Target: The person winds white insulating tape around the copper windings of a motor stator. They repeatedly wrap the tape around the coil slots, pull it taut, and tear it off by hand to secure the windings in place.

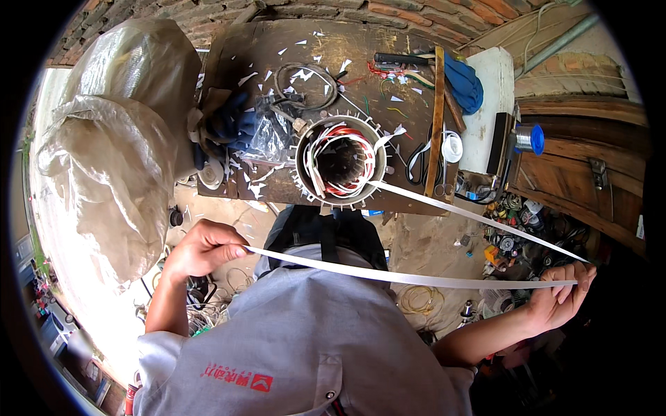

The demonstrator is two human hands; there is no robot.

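A long white flat tape [409, 277] runs from a round metal stator [379, 159] out to my right hand [558, 295], then back across my body to my left hand [211, 246]. My left hand pinches the tape's end between thumb and fingers. My right hand's fingers are closed round the tape at the far right. The stator sits on the worn wooden table [257, 48], with red and white windings inside and short teeth around its rim. White paper scraps, a grey cable loop [333, 83] and a clear plastic bag [274, 135] lie about it.
Large plastic-wrapped bundles [104, 187] stand left. Tools [388, 59], a brown strip [437, 159], blue cloth [468, 90] and a white spool [451, 147] occupy the table's right. A wire spool [528, 139], wooden boards [576, 194] and piled motor parts [506, 243] are at right.
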